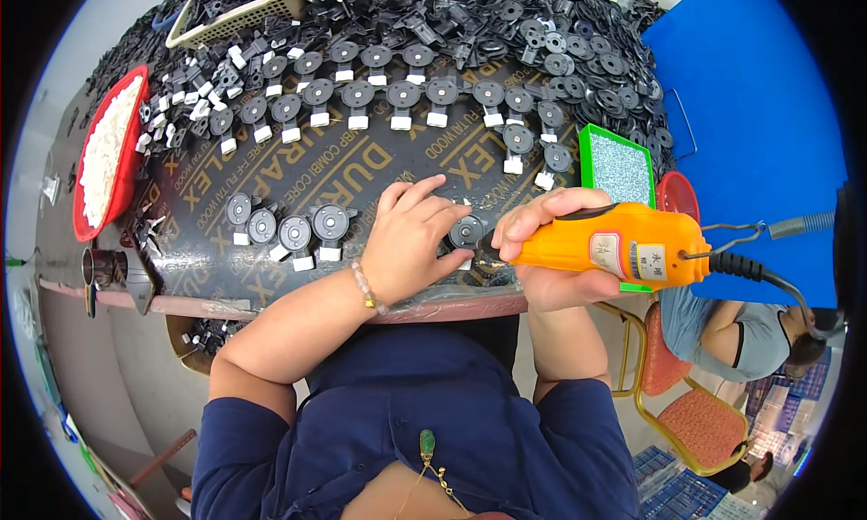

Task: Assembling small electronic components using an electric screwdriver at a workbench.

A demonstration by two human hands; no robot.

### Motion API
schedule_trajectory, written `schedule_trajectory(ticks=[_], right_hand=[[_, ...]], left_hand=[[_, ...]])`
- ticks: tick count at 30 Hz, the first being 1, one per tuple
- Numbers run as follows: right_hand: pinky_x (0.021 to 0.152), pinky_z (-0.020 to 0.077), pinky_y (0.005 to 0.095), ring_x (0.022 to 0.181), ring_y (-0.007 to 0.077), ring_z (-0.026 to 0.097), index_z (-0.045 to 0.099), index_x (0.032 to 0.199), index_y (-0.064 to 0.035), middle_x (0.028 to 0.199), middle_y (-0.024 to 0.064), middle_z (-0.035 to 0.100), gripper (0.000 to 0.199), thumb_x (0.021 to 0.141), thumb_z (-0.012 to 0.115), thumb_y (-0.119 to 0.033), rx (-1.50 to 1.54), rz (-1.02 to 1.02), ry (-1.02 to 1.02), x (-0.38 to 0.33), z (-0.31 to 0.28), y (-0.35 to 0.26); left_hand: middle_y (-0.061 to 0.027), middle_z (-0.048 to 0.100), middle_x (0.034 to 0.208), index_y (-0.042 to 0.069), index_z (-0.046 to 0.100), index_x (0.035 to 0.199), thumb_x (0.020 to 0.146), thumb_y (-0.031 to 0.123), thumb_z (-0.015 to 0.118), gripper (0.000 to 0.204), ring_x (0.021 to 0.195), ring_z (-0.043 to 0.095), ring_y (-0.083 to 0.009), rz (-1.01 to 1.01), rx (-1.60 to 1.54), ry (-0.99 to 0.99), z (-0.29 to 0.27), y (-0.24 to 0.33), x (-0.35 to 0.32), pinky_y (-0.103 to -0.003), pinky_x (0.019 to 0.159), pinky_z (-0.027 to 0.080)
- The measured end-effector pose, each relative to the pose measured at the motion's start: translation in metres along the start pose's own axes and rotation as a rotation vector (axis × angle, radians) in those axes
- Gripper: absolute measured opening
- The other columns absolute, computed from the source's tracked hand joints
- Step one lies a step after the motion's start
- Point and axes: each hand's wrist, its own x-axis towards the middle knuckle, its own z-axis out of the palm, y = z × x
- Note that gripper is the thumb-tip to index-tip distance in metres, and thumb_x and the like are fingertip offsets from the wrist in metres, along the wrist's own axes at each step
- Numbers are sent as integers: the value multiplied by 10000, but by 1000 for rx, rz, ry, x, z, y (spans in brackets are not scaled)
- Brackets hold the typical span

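Two bare hands work side by side near the six o'clock edge of the dark surface (203,272). The right hand (555,249) has its grip wrapped round an orange power tool (623,245), whose dark nose points toward nine o'clock, close to a black round part (466,232) with a pale lower end. That part lies on the surface between the hands, at three o'clock from the left hand (411,240); the left thumb and forefinger straddle its side, though I cannot tell whether this grip pinches it. At nine o'clock from the left hand sits a cluster of four similar parts (294,234) with white ends. Curved rows of matching parts (358,94) spread from eleven to one o'clock, and beyond them rises a heap of loose black parts (433,28). A beige basket (248,21) stands at eleven o'clock, a red tray (129,184) of white pieces near ten. From the right hand, a green tray (587,150) of tiny silvery pieces lies at one o'clock, with a red bowl (677,195) just beside it at two.
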Motion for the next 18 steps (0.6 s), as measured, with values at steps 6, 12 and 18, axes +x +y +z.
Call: schedule_trajectory(ticks=[6,12,18], right_hand=[[606,551,340,631,180,644,487,1144,-60,841,105,638,933,736,554,-896,-15,-16,-18,2,-1,0],[619,557,340,633,179,646,490,1132,-60,839,109,640,918,730,584,-880,-48,0,-28,2,2,-2],[651,564,330,648,189,648,511,1070,-50,837,118,649,879,711,654,-840,-76,122,-38,1,13,-6]], left_hand=[[-46,705,1114,100,718,1158,724,303,855,498,1318,523,-290,1,-5,0,-1,1,1,-494,1094,339],[-45,705,1119,99,718,1161,727,304,853,499,1320,521,-286,-6,-10,-5,-1,1,0,-492,1096,339],[-44,704,1110,97,717,1159,722,278,853,492,1319,523,-283,0,-21,0,0,1,-1,-490,1094,340]])
